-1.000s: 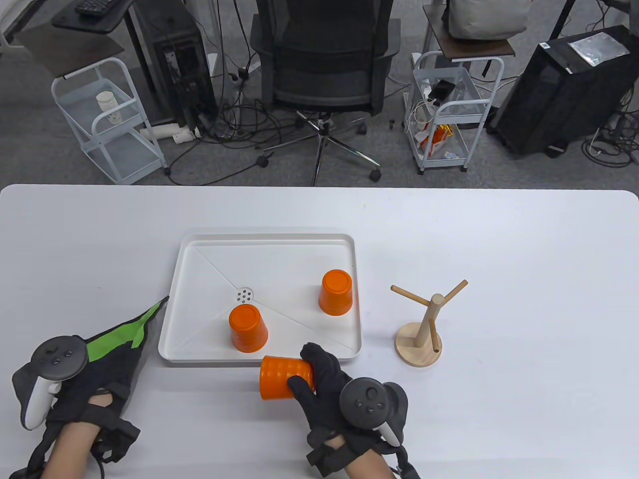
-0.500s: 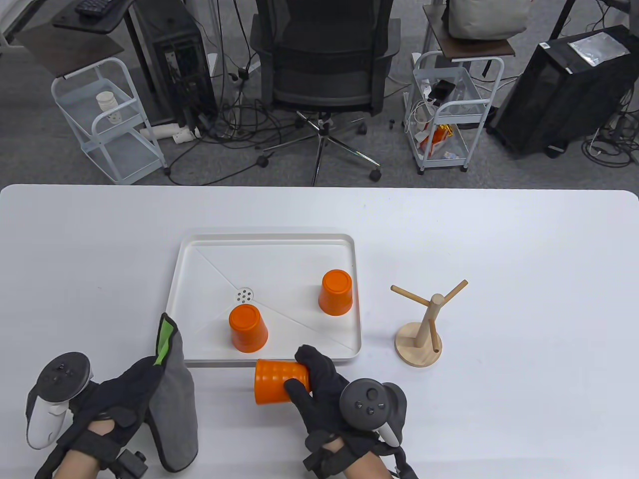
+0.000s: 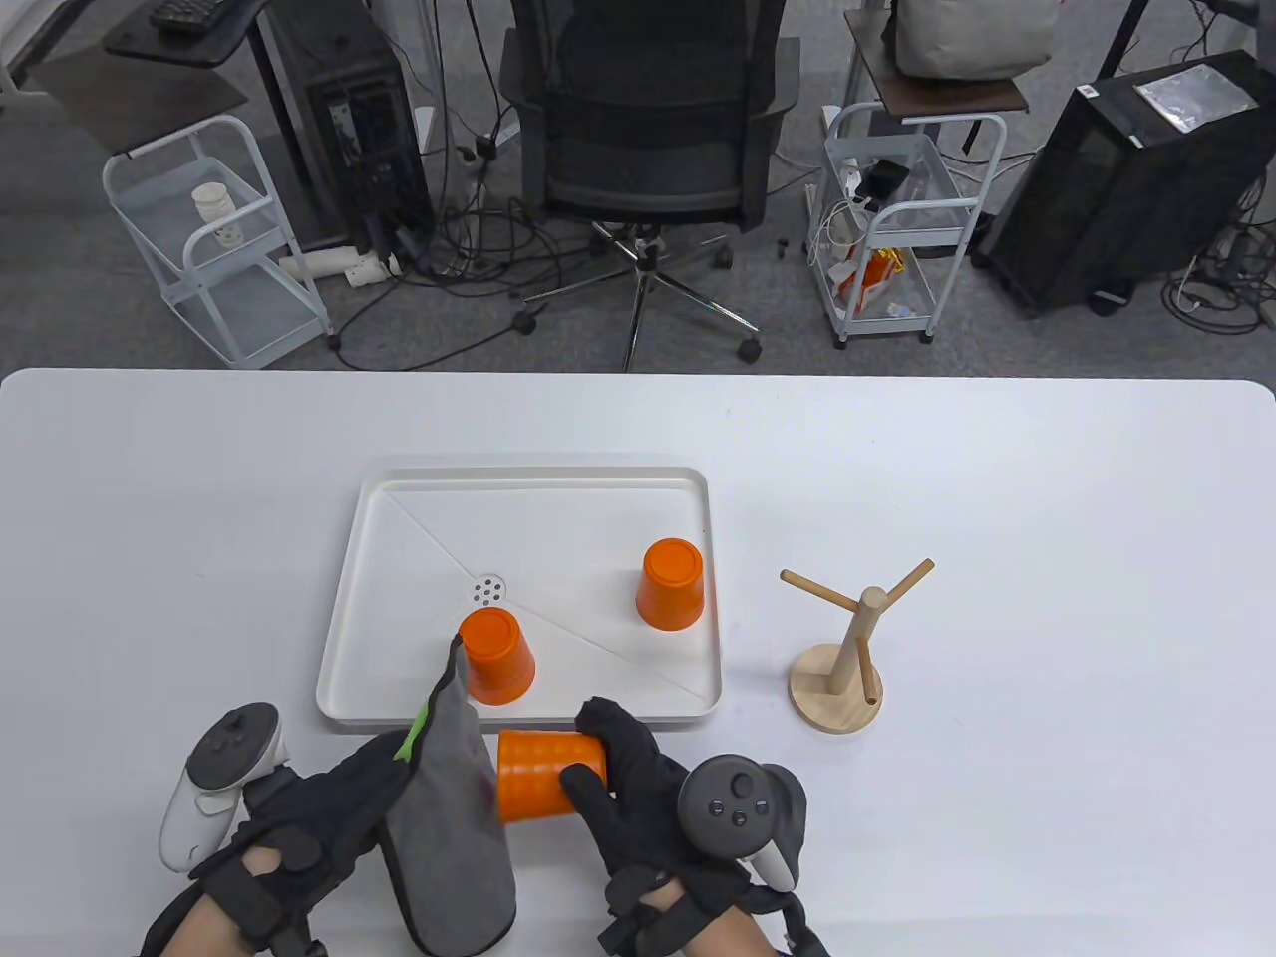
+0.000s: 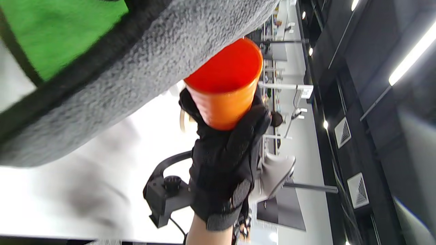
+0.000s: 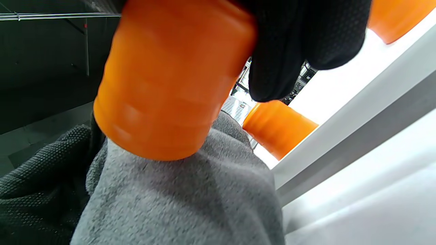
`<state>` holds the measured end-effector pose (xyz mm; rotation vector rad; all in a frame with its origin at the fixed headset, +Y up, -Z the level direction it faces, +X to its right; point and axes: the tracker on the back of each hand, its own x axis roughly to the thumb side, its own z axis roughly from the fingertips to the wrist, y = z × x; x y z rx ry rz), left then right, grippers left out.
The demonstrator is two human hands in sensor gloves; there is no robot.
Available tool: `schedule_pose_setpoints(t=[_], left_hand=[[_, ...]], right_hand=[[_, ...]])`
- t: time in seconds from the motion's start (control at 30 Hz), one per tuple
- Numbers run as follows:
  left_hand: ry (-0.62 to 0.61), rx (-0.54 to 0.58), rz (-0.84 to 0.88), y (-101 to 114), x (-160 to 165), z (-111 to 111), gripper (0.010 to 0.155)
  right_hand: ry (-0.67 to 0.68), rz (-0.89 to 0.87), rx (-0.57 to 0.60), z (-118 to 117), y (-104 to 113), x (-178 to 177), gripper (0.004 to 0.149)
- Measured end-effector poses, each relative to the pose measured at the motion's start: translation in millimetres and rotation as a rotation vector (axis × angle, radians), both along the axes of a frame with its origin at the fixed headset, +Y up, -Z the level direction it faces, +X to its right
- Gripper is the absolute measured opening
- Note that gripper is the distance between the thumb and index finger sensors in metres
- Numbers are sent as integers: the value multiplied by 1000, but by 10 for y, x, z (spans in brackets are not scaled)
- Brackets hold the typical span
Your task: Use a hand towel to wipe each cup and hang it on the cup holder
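Note:
My right hand grips an orange cup lying sideways, its open mouth facing left, just in front of the white tray. My left hand holds a grey hand towel with a green patch against the cup's mouth. In the right wrist view the orange cup meets the grey hand towel. The left wrist view shows the cup held in the right glove. Two more orange cups stand upside down in the tray. The wooden cup holder stands bare to the right.
The white table's far edge faces an office chair and two wire carts on the floor. Bare tabletop lies to the left and right of the tray.
My left hand lifted the towel off the table at the left and carried it right to the cup's mouth. My right hand shifted the cup slightly left.

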<state>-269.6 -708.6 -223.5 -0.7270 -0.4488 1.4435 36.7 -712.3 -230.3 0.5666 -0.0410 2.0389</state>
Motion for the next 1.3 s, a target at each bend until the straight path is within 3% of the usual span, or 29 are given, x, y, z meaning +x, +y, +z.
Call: schedule_pose_setpoints(t=[0.43,0.87,1.3], left_hand=[[-264,-12,101,-97,338,-64,66],[-407,1,142,-179,519,-150,68],[-360,335,0,-163,578,-144,87]], right_hand=[[25,-54,-7,6,15,12,72],[45,-93,-32,7,29,27,71],[78,-108,-92,21,7,-13,74]])
